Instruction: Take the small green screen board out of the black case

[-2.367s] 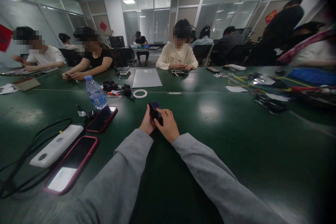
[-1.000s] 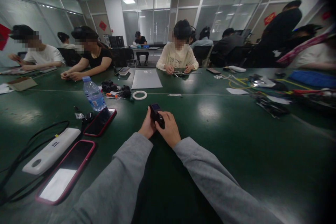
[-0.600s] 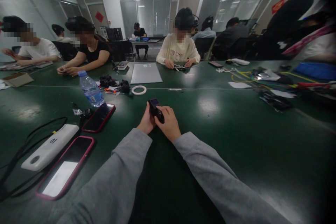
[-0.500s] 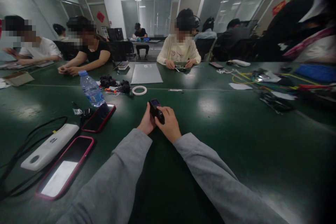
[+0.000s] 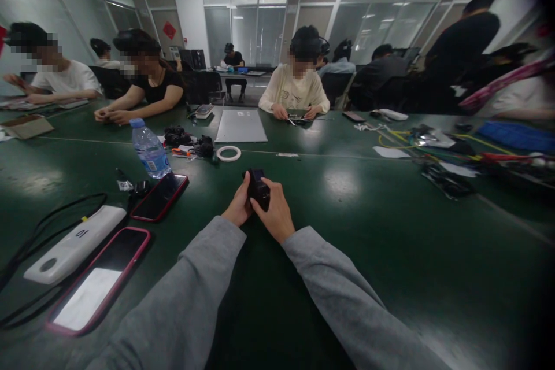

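A small black device (image 5: 259,189) with a little dark screen is held between both hands above the green table (image 5: 347,254). My left hand (image 5: 239,202) grips its left side, the thumb along the edge. From the right, my right hand (image 5: 277,211) has its fingers closed on the device's right and lower parts. Beyond the hands lies a white tape ring (image 5: 228,154). To the left stand a clear water bottle (image 5: 150,149) and, near it, a red-edged phone (image 5: 160,198).
At near left are a pink-edged phone (image 5: 99,280), a white case marked 01 (image 5: 76,243) and black cables. A silver laptop (image 5: 241,125) lies further back. Cables and tools (image 5: 446,153) cover the far right. Several people sit across the table.
The device has turned slightly in the hands, its screen shifting a little right. The camera view has shifted slightly. Both hands still hold the device.
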Demonstrator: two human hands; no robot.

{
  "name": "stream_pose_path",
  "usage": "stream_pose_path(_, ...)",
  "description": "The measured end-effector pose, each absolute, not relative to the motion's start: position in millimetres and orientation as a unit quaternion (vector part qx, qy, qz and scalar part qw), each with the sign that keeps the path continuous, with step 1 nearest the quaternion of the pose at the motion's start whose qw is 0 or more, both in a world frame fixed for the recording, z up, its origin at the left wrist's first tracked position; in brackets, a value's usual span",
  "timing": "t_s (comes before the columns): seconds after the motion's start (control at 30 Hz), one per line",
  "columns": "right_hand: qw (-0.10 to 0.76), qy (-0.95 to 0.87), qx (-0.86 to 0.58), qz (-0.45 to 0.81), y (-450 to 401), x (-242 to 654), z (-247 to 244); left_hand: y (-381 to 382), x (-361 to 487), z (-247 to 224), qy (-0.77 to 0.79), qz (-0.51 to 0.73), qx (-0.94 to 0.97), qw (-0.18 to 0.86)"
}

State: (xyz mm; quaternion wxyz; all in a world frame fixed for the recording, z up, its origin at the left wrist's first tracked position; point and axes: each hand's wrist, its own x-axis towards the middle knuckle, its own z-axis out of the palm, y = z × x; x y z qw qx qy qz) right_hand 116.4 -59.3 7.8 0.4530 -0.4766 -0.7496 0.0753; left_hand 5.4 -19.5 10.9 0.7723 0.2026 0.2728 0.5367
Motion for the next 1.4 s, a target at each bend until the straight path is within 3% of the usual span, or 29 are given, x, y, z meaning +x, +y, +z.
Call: stream_pose_path(1.4, 0.458, -0.737, -0.488, 0.093, -56.2, 118.4, 9.1, -13.1, 6.3, 6.2, 0.296, 0.523, 0.172, 0.780)
